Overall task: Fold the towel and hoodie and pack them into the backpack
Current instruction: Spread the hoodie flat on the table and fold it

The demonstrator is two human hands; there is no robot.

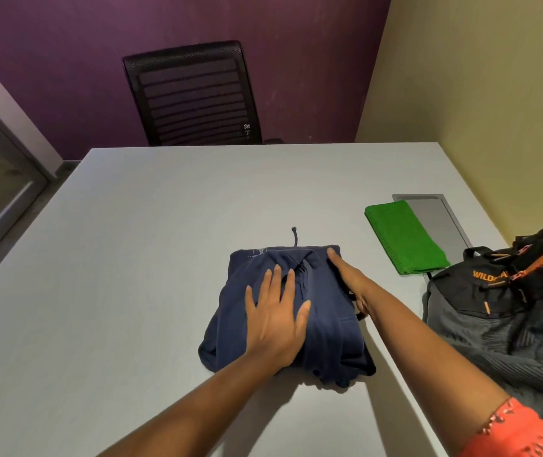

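Note:
A navy hoodie [329,338] lies folded into a compact bundle near the middle of the white table [131,258], one drawstring poking out at its far edge. My left hand [276,318] presses flat on top of the bundle with fingers spread. Along the hoodie's right side my right hand [349,278] rests with straight fingers, thumb at the edge. The green towel [405,237] lies folded flat to the right. A black and grey backpack [494,308] with orange trim sits at the table's right edge.
A grey cable-box lid [441,219] is set into the table under and beside the towel. A black mesh office chair [194,94] stands behind the far edge. A yellow wall runs along the right, a glass door at the left.

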